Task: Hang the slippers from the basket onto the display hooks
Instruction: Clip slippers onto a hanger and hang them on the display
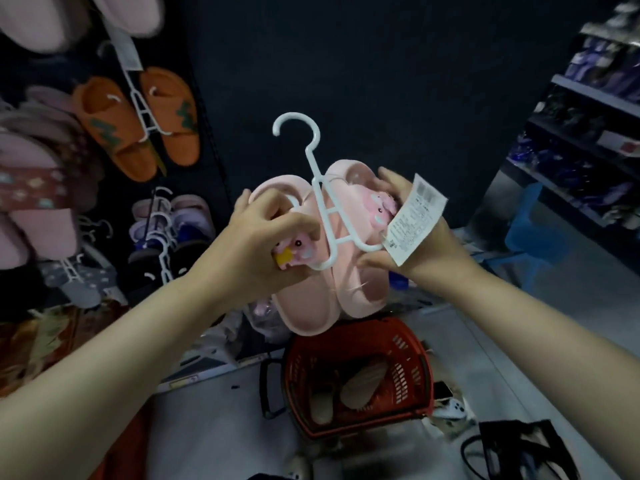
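A pair of pink slippers [346,289] with small cartoon charms hangs on a white plastic hanger [322,188], held up in front of the dark wall. My left hand [263,244] grips the left slipper around its charm strap. My right hand [412,237] grips the right slipper, and a white paper tag [414,220] lies over its fingers. The hanger's hook points up and touches nothing. Below stands the red basket [412,344] with a beige pair of slippers [360,386] inside.
On the left wall hang orange slippers [138,123], pink and brown pairs [31,188] and darker small pairs [169,237] on white hangers. Stocked shelves [588,133] rise at right. A black bag [519,448] lies on the floor at lower right.
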The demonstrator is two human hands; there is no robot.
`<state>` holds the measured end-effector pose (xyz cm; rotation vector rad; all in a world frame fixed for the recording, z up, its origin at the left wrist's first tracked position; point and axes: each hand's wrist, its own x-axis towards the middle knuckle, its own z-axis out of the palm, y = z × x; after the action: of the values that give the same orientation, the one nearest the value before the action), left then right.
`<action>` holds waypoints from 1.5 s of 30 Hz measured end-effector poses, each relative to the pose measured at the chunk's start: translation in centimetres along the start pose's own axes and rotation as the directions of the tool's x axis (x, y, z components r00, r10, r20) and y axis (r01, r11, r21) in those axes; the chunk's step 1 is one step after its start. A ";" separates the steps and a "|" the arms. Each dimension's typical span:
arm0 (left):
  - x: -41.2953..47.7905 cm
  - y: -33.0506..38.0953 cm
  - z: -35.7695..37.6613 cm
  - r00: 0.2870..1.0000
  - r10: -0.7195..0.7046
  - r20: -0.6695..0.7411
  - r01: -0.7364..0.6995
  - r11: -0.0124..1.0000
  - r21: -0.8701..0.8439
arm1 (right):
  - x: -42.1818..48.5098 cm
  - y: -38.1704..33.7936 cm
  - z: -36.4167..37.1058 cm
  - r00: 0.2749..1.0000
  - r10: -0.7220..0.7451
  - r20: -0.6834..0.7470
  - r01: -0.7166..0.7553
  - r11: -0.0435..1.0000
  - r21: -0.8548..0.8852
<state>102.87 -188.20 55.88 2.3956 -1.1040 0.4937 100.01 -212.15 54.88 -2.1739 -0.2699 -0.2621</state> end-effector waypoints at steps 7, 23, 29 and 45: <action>-3.3 3.1 -1.1 1.000 0.006 -0.017 -0.003 0.989 0.147 | -0.6 -1.3 0.5 0.980 -0.067 0.186 0.160 0.821 -0.549; -15.0 3.9 -9.1 0.953 -0.235 -0.192 0.294 0.871 0.394 | -5.0 -11.5 9.2 0.922 -0.387 0.007 0.347 0.818 -0.458; -22.6 2.9 -15.0 0.954 -0.200 -0.225 0.274 0.886 0.373 | -7.8 -17.5 15.3 0.873 -0.487 -0.026 0.418 0.774 -0.475; -39.9 -3.4 -27.8 0.888 -0.398 -0.232 0.451 0.853 0.262 | -10.4 -31.0 32.8 0.841 -0.542 0.004 0.507 0.784 -0.358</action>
<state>77.40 -146.74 58.46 2.6996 -0.4138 0.7381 84.03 -168.72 57.03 -2.3800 -0.8357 -0.7857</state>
